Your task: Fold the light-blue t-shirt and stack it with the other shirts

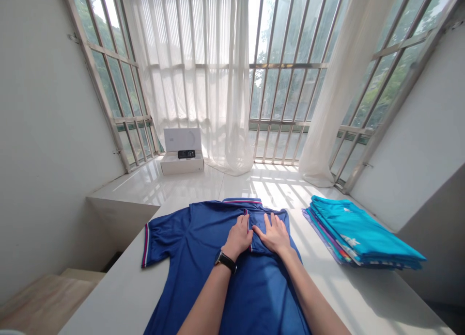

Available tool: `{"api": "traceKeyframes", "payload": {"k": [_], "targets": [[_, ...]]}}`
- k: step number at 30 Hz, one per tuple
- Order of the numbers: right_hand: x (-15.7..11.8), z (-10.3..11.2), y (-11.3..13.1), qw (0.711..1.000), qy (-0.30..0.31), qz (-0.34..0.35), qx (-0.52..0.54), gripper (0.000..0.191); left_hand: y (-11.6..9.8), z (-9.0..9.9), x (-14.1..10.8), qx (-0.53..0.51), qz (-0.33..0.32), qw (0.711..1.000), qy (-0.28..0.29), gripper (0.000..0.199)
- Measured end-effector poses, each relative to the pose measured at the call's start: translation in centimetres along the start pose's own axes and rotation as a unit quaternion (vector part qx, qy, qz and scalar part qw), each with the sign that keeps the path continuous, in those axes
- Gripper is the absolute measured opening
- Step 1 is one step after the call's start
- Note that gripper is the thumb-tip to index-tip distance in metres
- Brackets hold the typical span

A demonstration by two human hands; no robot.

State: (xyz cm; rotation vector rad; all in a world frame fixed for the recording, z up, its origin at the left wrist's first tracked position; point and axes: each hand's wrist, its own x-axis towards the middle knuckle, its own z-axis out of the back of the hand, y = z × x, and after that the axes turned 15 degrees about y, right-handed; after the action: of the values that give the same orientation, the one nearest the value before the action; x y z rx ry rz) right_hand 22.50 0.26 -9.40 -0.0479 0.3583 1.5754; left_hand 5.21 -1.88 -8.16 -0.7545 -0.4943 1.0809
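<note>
A dark blue short-sleeved shirt (214,257) lies spread on the white surface, its collar edge striped in red and white. The sleeve on the left stretches outward, while the right sleeve (258,218) is folded inward over the body. At that sleeve's striped cuff rests my left hand (240,235), fingers close together and lying on the cloth. Just beside it, my right hand (275,232) presses on the folded sleeve with its fingers spread. A black-strapped watch (225,261) is on my left wrist. The shirt's lower part runs out of view beneath my forearms.
To the right sits a stack of folded clothes (363,233), bright turquoise on top. An open white box (181,165) holding a black device (186,154) stands at the back left. White curtains (225,83) hang before barred windows. The white table (105,286) ends at the left.
</note>
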Motion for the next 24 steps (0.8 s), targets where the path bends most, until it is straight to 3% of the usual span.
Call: {"api": "traceKeyframes", "payload": {"k": [5,8,10,13,17,20,24], "targets": [[-0.7,0.0,-0.9,1.0,-0.004,-0.01,-0.005,0.091,0.3,0.5,-1.4,-0.058,-0.037,0.996,0.053,0.055],[-1.0,0.1,-1.3,1.0,-0.006,-0.014,-0.005,0.091,1.0,3.0,-3.6,-0.067,-0.058,0.992,0.09,0.055],[-1.3,0.3,-1.5,1.0,-0.017,-0.01,-0.008,0.088,2.1,5.9,-5.9,-0.011,-0.056,0.997,0.06,0.053],[-1.8,0.5,-1.2,0.998,-0.051,0.026,-0.027,0.079,4.9,10.9,-10.1,0.145,0.074,0.985,-0.062,0.048],[-2.2,0.6,0.7,0.994,-0.051,0.085,-0.039,0.074,8.9,15.7,-15.2,0.276,0.327,0.893,-0.137,0.053],[-2.3,0.3,2.3,0.996,-0.013,0.077,-0.03,0.073,10.2,16.5,-17.5,0.27,0.42,0.861,-0.096,0.059],[-2.2,-0.2,3.2,0.998,0.024,0.053,-0.012,0.071,9.9,15.8,-18.0,0.295,0.423,0.852,-0.091,0.061]]}}
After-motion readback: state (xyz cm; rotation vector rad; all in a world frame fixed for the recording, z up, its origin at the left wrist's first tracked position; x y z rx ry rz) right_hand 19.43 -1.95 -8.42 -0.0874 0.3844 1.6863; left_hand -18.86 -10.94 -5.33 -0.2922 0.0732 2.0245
